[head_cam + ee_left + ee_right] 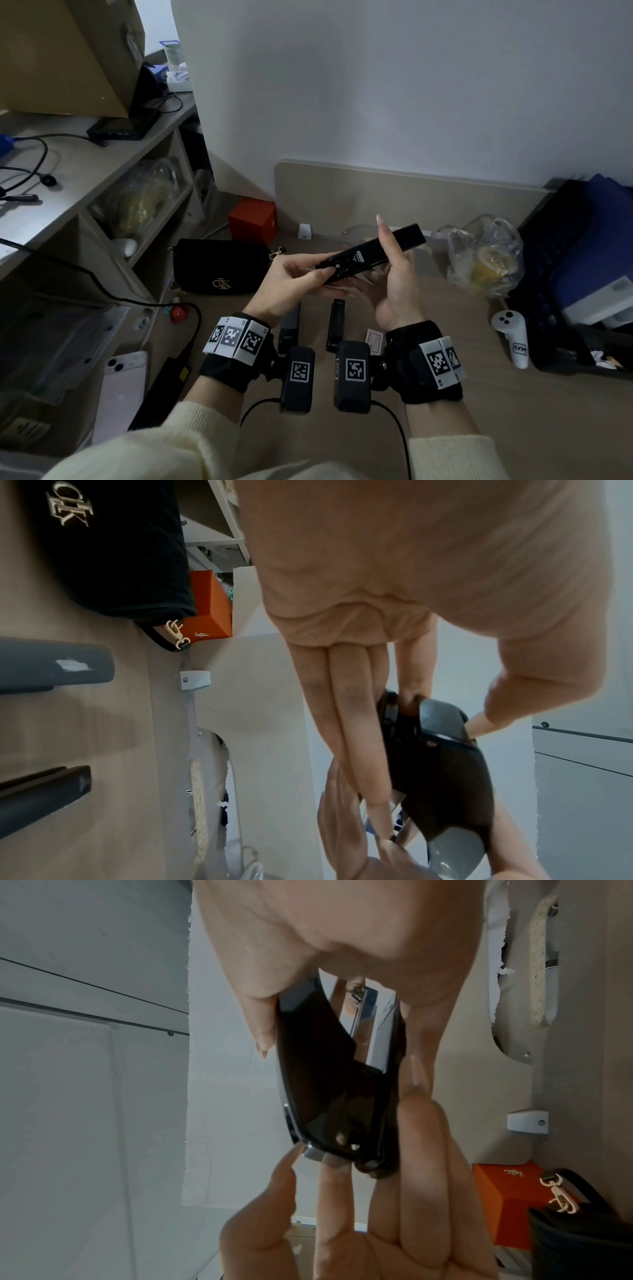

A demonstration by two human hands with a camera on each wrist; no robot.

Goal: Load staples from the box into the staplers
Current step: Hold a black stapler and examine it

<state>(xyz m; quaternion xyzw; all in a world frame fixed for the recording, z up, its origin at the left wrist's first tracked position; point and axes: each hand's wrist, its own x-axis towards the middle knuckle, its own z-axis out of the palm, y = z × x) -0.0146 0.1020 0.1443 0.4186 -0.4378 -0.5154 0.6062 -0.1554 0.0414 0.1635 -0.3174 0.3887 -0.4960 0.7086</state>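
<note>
Both hands hold a black stapler [370, 255] up above the desk. My left hand [325, 279] pinches its hinge end between thumb and fingers. My right hand [390, 260] grips the front half, thumb along the top. In the right wrist view the stapler [329, 1085] shows a chrome rail between its black top and base. The left wrist view shows the stapler [441, 777] end-on. A grey stapler [289, 329] and another black stapler [335, 325] lie on the desk below my hands. A small white staple box [374, 341] sits partly hidden behind my right wrist.
A black handbag [219, 265] and a red box [253, 221] sit at the back left. A plastic bag [486, 257], a white controller [512, 334] and dark folders [582, 257] stand on the right. A phone [121, 387] and a power brick [164, 383] lie at the left.
</note>
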